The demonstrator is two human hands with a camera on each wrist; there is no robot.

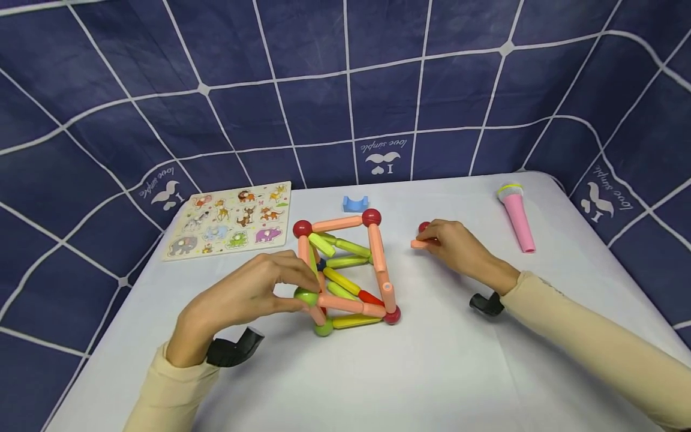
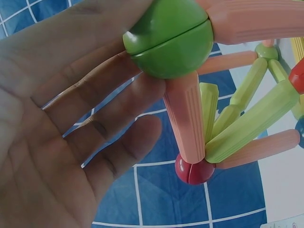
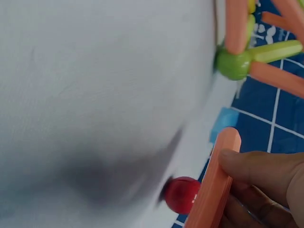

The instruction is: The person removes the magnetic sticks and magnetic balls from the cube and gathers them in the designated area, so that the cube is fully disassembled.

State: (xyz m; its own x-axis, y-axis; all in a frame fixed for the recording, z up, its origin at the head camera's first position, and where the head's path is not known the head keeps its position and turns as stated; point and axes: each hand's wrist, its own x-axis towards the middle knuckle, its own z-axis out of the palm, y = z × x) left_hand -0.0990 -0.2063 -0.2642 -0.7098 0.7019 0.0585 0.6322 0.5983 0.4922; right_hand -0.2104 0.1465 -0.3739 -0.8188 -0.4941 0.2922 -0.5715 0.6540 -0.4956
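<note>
A cube-like frame of magnetic building sticks (image 1: 337,224) and balls stands mid-table, with orange, lime, yellow and red sticks. My left hand (image 1: 237,294) pinches the green ball (image 2: 171,38) at its upper near-left corner; orange sticks run from that ball, one down to a red ball (image 2: 194,168) in the left wrist view. To the right of the frame, my right hand (image 1: 461,249) pinches a loose orange magnetic stick (image 3: 216,178) between thumb and fingers. Just behind that stick a red ball (image 3: 182,194) rests on the table, partly covered by the stick in the right wrist view.
An animal peg puzzle board (image 1: 229,222) lies at the back left. Behind the frame is a small blue curved block (image 1: 355,204). A pink toy microphone (image 1: 518,219) lies at the right. Dark blue gridded cloth (image 1: 313,108) hangs around the white table (image 1: 432,360).
</note>
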